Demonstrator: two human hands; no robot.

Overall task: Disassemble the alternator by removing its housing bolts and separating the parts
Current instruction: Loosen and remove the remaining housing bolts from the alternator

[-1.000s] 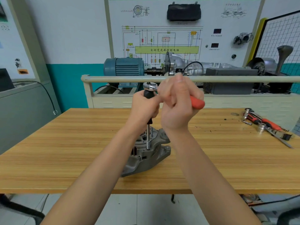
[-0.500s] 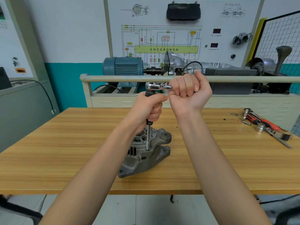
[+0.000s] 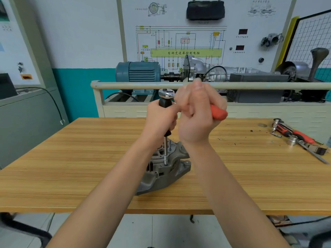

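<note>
Both hands are locked on the tool: the left hand has its grip wrapped round the black upright driver shaft, and the right hand has its grip curled round the orange ratchet handle, blurred, so it looks to be mid-swing. Chrome ratchet head sits on top of the black shaft, and down below a slim steel extension drops straight onto a bolt seat in the alternator, which stands on the wooden tabletop between the two forearms, near the front edge. My read: this is a housing bolt being wound out, and the housing halves are not yet apart. To do it well, keep that left hand steady and the extension dead vertical so the socket stays square on the bolt head, press down lightly, and swing the handle in short level arcs; the alternator is held by nothing else, so it could tip or walk. Counting up: one alternator, one ratchet in use, two hands on it, and off to the right a small heap of spare tools — a second red-handled tool, one loose socket, the rest too tangled to number.
</note>
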